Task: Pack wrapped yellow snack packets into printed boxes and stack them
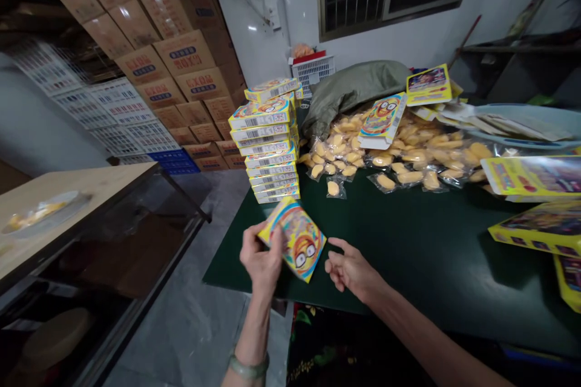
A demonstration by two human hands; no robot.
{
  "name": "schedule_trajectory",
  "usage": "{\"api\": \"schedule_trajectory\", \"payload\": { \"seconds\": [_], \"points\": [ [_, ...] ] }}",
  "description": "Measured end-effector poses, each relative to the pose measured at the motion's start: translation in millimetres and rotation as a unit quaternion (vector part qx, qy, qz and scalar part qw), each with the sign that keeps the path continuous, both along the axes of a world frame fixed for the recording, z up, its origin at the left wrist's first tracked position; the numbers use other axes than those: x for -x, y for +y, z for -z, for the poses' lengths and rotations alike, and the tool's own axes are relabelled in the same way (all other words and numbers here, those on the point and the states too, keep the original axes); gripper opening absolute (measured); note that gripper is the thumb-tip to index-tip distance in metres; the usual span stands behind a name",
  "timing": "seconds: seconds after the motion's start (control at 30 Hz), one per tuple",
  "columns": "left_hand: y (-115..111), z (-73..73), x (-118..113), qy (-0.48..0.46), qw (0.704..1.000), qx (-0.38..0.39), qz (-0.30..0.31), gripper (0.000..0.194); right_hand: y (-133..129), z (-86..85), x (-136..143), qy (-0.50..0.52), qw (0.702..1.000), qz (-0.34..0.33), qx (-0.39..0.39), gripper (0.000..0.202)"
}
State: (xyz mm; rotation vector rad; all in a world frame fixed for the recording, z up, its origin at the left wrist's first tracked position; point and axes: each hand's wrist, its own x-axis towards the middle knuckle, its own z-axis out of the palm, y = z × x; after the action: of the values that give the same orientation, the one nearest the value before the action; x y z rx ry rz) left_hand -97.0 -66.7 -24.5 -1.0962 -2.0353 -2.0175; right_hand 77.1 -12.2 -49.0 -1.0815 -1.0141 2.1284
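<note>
Cartoon-printed carton (305,242) is clamped between the left hand's (263,254) thumb and fingers, above the tabletop's (408,242) near-left corner, perhaps to keep its far side accessible. The right hand (351,269) is empty, loosely curled beside that side. Stacked cartons (267,151) lie flat near the left edge, likely for stability.

Red characters (202,81) on brown cartons (185,60), small print (282,118) on yellow boxes (265,121), all illegible
</note>
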Motion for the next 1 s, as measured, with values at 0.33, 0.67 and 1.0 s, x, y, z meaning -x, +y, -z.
{"api": "schedule_trajectory", "payload": {
  "seconds": [0.33,0.67,1.0],
  "points": [
    [17.0,4.8,75.7,-0.09,0.969,0.117,-0.2,0.044,112.6,-11.6,-47.2,-0.172,0.921,0.173,-0.303,0.034],
    [58.4,2.8,-0.2,0.281,0.956,0.049,0.066,0.029,114.0,-86.8,-243.9,-0.574,0.433,0.125,-0.684,0.061],
    [98.1,-9.7,-118.6,0.125,0.859,0.185,0.461,0.021,118.9,-21.5,-319.6,-0.7,0.272,-0.063,-0.658,0.031]
  ]
}}
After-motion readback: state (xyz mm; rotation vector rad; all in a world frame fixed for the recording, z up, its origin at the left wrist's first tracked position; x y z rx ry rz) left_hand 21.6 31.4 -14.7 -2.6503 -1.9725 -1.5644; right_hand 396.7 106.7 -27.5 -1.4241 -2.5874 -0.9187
